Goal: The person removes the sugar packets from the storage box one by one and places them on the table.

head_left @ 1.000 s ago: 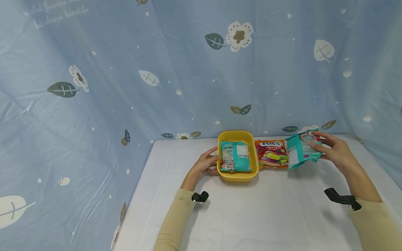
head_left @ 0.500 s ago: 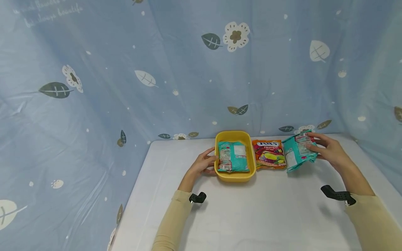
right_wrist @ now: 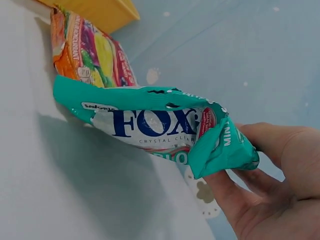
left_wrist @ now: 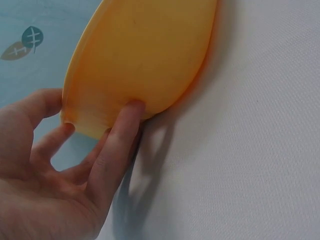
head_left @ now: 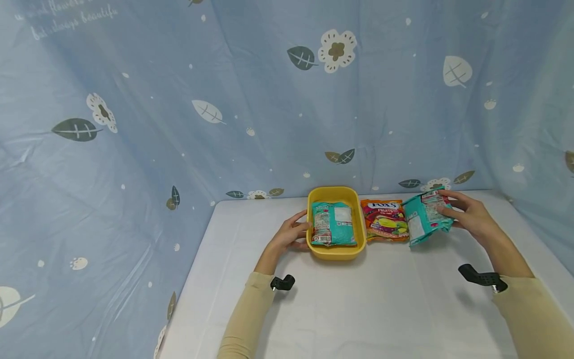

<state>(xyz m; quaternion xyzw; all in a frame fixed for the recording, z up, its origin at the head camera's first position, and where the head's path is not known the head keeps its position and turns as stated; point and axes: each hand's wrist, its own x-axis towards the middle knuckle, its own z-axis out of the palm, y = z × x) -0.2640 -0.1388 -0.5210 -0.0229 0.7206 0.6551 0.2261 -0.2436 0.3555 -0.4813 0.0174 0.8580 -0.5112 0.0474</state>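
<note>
A yellow plastic bin (head_left: 339, 253) stands at the back of the table with a teal candy bag (head_left: 344, 231) lying in it. My left hand (head_left: 289, 234) is at the bin's left side, fingers spread and touching the outer wall; the left wrist view shows fingertips (left_wrist: 134, 106) against this wall. My right hand (head_left: 472, 215) pinches another teal candy bag (right_wrist: 150, 125) by its right end, thumb on one face and fingers behind. That bag is tilted, its left edge low beside an orange-and-red Fox's Fruits candy bag (head_left: 385, 220), which lies against the bin.
The table has a white cloth (head_left: 372, 304). A blue curtain (head_left: 269, 99) with leaves and flowers hangs right behind the bin and bags, and also along the left side. Black wrist cameras (head_left: 283, 282) sit on both wrists.
The right hand's teal bag has tipped slightly, its near left corner lower. The whole head view has shifted a little; the left hand and bin keep their place together.
</note>
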